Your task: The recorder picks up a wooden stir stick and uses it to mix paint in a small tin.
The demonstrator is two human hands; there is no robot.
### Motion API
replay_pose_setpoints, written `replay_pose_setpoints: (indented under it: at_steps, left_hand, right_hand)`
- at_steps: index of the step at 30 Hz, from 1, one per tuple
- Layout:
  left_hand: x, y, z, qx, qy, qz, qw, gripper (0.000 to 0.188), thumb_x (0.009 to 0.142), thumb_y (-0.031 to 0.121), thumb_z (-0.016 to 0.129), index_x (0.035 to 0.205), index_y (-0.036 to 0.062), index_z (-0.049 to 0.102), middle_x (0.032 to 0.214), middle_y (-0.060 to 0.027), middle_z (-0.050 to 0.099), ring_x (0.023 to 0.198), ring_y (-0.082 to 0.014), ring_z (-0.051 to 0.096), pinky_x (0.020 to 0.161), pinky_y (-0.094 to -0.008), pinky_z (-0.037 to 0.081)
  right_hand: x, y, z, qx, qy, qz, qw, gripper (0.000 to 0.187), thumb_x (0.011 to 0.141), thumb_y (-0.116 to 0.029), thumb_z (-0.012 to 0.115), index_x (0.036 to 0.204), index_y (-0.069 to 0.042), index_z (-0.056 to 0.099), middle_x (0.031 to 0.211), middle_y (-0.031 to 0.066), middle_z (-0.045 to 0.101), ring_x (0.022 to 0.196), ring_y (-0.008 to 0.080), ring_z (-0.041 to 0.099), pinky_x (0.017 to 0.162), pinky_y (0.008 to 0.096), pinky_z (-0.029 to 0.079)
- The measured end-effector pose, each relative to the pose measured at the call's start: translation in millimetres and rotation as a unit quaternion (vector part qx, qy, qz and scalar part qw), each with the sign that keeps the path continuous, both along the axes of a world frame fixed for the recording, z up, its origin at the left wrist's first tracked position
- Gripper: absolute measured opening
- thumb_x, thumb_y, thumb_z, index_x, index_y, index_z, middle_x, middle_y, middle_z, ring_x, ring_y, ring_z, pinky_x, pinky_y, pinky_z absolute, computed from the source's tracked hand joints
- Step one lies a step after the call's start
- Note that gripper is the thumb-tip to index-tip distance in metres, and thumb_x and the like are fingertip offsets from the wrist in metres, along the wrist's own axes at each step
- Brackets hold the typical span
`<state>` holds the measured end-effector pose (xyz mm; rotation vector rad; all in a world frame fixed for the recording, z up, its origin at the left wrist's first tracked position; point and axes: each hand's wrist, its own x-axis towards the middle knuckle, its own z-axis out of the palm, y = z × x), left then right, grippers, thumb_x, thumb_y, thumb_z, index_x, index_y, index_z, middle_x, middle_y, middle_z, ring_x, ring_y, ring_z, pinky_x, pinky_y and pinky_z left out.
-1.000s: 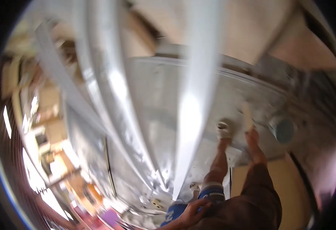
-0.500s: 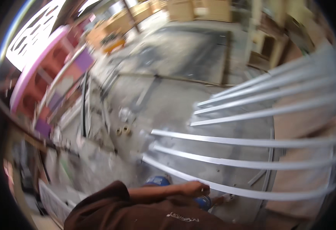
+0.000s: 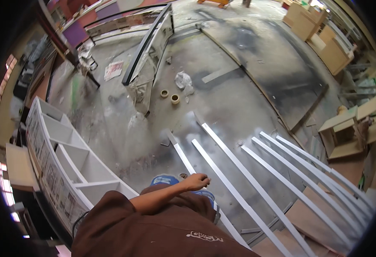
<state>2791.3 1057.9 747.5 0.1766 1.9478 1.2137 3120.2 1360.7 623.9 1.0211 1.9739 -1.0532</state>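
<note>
1. Far left, one long white shelf unit point(image 3: 68, 160) lies along the floor point(image 3: 123, 128), open side up and well away from the work.
2. Further back, towards the middle, one long curved panel point(image 3: 147, 51) rests on the floor. Two tape rolls point(image 3: 170, 96) sit just beside each other near its near end, with one crumpled wad of wrapping point(image 3: 182, 80) close by.
3. One hand shows, and by how the sleeve comes in I take it for the left hand point(image 3: 195, 182). Its fingers point(image 3: 203, 176) are curled and it hovers at or on the leftmost white strip point(image 3: 183, 158), near that strip's close end. I cannot tell whether the fingers have closed round the strip or only rest against it. The right hand is out of view.
4. Handling advice, as a judgement: the strip is long and thin, so it will likely sag and whip if lifted by one end. It is better to grip it by the edges rather than the painted face, and to raise it slowly, clear of its neighbour.
5. The white strips point(image 3: 256, 180) fan out across the floor to the right. I count seven, though the rightmost ones crowd together and the count may be off by one.
6. Far right, one small wooden cabinet point(image 3: 344, 132) stands beside the fan, with at least two larger wooden boxes point(image 3: 338, 53) further back.
</note>
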Motion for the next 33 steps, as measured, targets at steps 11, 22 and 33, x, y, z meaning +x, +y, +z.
replay_pose_setpoints:
  at_steps: [11, 22, 33]
  left_hand:
    - [-73, -61, -6, 0.083, -0.193, 0.084, 0.974, 0.065, 0.106, 0.055, 0.041, 0.120, -0.0033, 0.066, 0.106, -0.0124, 0.072, 0.088, -0.0203, 0.064, 0.080, -0.0336, 0.053]
    - [-292, -209, 2, 0.225, -0.286, 0.253, 0.896, 0.087, 0.093, 0.077, 0.044, 0.135, 0.0010, 0.046, 0.129, -0.0165, 0.055, 0.096, -0.0279, 0.061, 0.086, -0.0401, 0.052]
    - [-443, -360, 110, -0.124, 0.182, 0.061, 0.974, 0.068, 0.097, 0.052, 0.059, 0.124, -0.0088, 0.044, 0.095, -0.0381, 0.065, 0.087, -0.0525, 0.066, 0.076, -0.0565, 0.052]
  right_hand:
    - [-216, -7, 78, 0.050, -0.053, 0.160, 0.984, 0.053, 0.098, -0.048, 0.050, 0.105, -0.001, 0.071, 0.085, 0.0214, 0.072, 0.073, 0.0379, 0.070, 0.071, 0.0491, 0.055]
    - [-690, -392, 81, -0.275, 0.218, -0.292, 0.890, 0.053, 0.099, -0.052, 0.055, 0.104, 0.000, 0.057, 0.078, 0.0115, 0.058, 0.065, 0.0261, 0.064, 0.060, 0.0419, 0.058]
    - [-909, -483, 165, -0.452, 0.261, -0.353, 0.777, 0.068, 0.098, -0.072, 0.039, 0.115, -0.008, 0.051, 0.083, 0.0071, 0.055, 0.065, 0.0231, 0.056, 0.062, 0.0393, 0.053]
